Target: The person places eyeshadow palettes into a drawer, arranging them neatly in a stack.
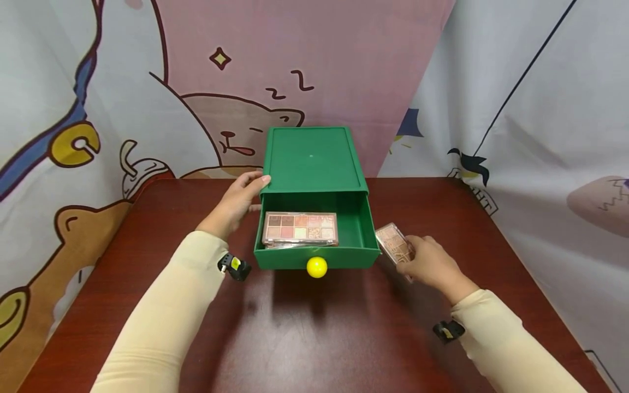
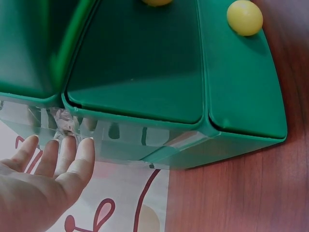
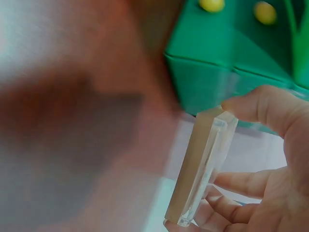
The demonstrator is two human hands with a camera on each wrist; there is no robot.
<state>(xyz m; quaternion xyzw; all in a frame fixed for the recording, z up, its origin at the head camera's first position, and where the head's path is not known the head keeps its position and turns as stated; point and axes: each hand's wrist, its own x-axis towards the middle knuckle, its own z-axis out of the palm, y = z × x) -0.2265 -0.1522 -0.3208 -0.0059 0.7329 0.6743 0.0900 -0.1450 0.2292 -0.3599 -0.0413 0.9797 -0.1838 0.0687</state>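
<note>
hands of a person in cream sleeves work around a green plastic single-drawer box (image 1: 311, 158) on a dark red wooden tabletop (image 1: 314, 327). its drawer (image 1: 316, 256) is pulled out toward the viewer, with a round yellow knob (image 1: 316, 267) on the front. one rectangular eyeshadow palette with a clear lid (image 1: 300, 227) lies flat inside, on the left half of the drawer. the left hand (image 1: 239, 201) rests with straight, relaxed fingers against the box's left side, near the top front corner, holding nothing. the right hand (image 1: 428, 261) grips a second clear-cased eyeshadow palette (image 1: 395, 244) just beside the drawer's right wall, thumb on one long edge and fingers curled under the other; the right wrist view shows it tilted on edge. cartoon-printed cloth (image 1: 73, 109) hangs behind the table. judging from this, it would go best to keep the left hand bracing the box, then lift the palette clear of the drawer wall and level it before lowering it into the free right half.
</note>
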